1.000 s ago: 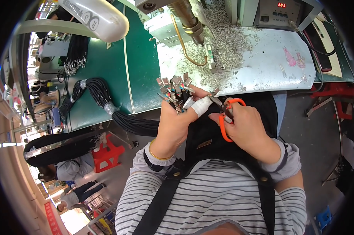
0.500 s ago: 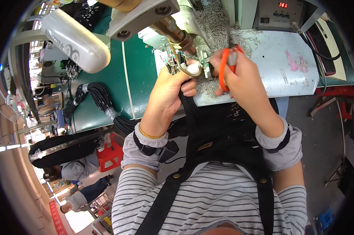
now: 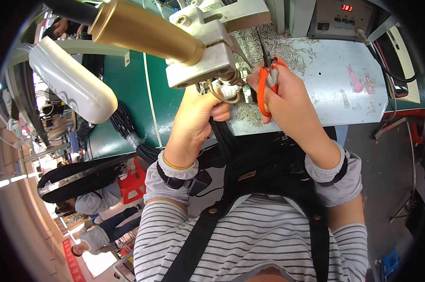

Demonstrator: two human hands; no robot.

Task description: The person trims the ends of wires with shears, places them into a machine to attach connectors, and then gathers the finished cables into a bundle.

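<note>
My left hand [image 3: 197, 110] is closed in front of the machine, its fingers curled round black cables [image 3: 220, 134] that hang toward my apron. Its fingertips are partly hidden under the machine head [image 3: 208, 58], beside a small metal fixture [image 3: 248, 94] and a bent brass-coloured tube [image 3: 229, 99]. A pair of orange-handled scissors [image 3: 263, 94] is in my right hand [image 3: 290, 96], fingers wrapped about the handles, dark blades pointing away from me. That hand is just right of the fixture. Whatever lies between the left fingertips is too covered to make out.
Over the work hangs a gold cylinder [image 3: 149, 33] with a black hose. Many small metal pins [image 3: 287, 51] lie scattered on the pale metal plate [image 3: 330, 94]. A controller box [image 3: 342, 21] stands behind. At left are a white lamp [image 3: 74, 80] and bundled black cables [image 3: 128, 124].
The gold cylinder and machine head now sit lower and cover more of the work. Both hands stay close to the fixture, and the scissors have turned slightly, showing their blades more clearly.
</note>
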